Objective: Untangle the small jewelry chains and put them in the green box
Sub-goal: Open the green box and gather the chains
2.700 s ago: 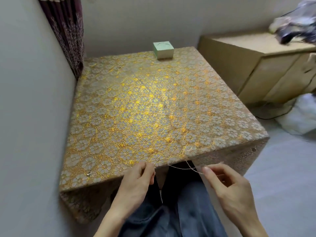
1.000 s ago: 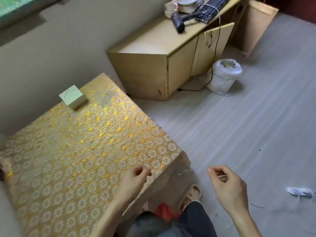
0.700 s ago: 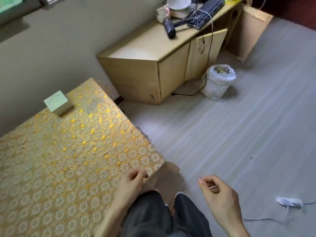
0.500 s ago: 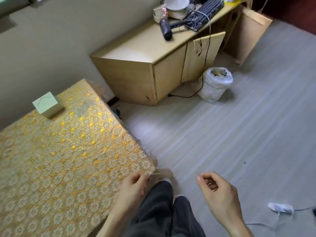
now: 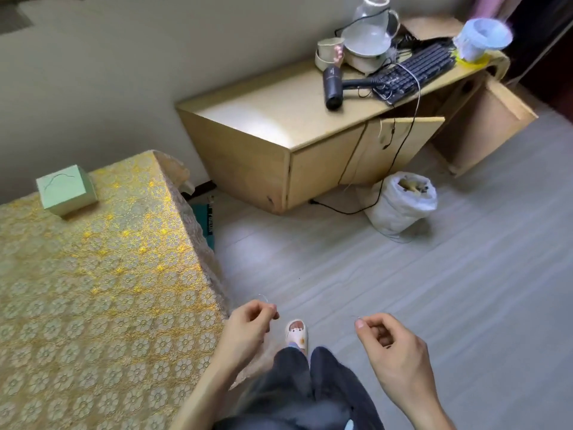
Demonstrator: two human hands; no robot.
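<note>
My left hand (image 5: 248,327) pinches a very thin chain (image 5: 263,297), whose small loop curls up above the fingertips, just off the table's right edge. My right hand (image 5: 390,346) pinches another thin chain end (image 5: 356,318) between thumb and forefinger, over the floor. The two hands are held apart, and I cannot tell whether a strand runs between them. The green box (image 5: 65,190) stands shut at the far side of the table (image 5: 93,290), which has a gold flower cloth; a thin chain (image 5: 59,179) lies on its lid.
A low wooden cabinet (image 5: 279,144) stands against the wall, carrying a hair dryer (image 5: 333,88), keyboard (image 5: 412,72) and kettle (image 5: 369,35). A white sack (image 5: 400,203) and cables sit on the grey floor. My legs and a slipper (image 5: 297,335) are below my hands.
The view has swung right, from the table toward the floor and cabinet. My hands have moved off the table's edge and drawn further apart, each still pinching chain.
</note>
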